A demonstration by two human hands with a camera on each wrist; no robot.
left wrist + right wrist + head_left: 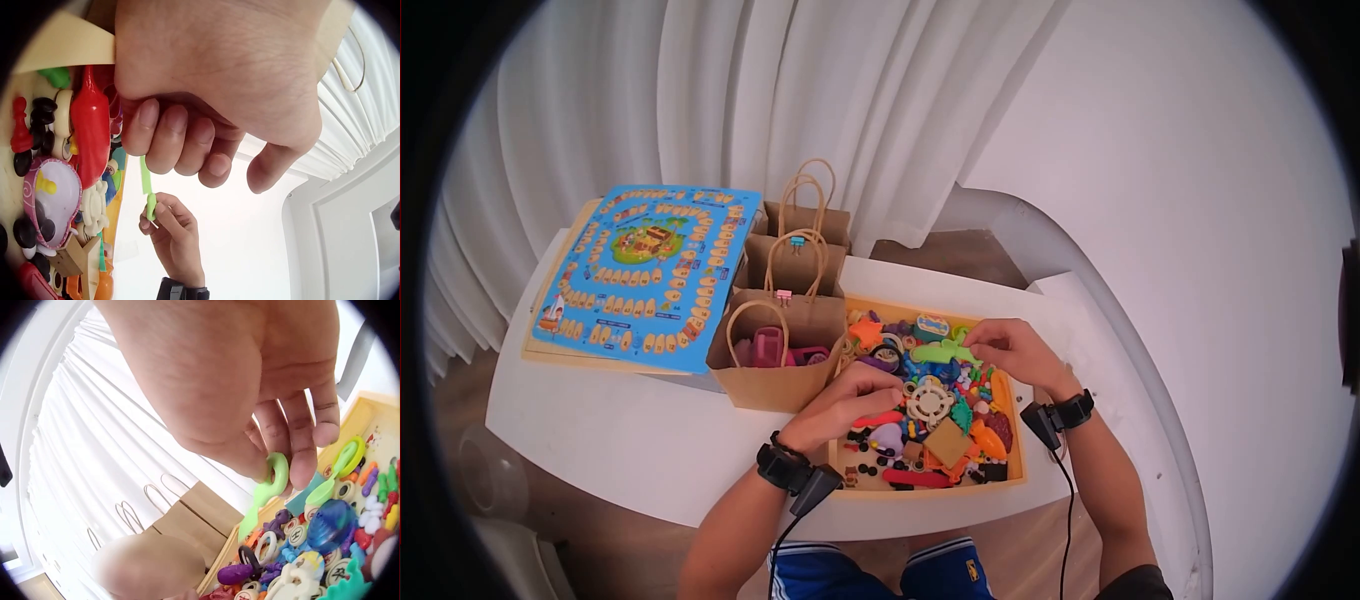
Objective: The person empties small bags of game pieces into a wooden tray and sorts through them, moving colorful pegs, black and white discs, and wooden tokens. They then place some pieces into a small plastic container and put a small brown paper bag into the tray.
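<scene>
My right hand (pixel 1020 355) is over the upper right of a wooden tray (pixel 930 492) full of small toys. Between its thumb and fingertips it pinches a light green toy (pixel 253 519), whose flat end points down and left in the right wrist view. My left hand (pixel 845 400) hovers at the tray's left side; in the left wrist view its fingers are loosely curled, thumb apart, with nothing seen in them. Beneath the hands lie a cream wheel-shaped piece (pixel 929 402), a red toy (pixel 90 134) and a blue translucent piece (pixel 331 526).
Several brown paper bags (pixel 775 385) with handles stand left of the tray, the nearest holding pink items. A blue board game sheet (pixel 650 270) lies at the far left of the white table (pixel 690 440). White curtains (pixel 800 100) hang behind.
</scene>
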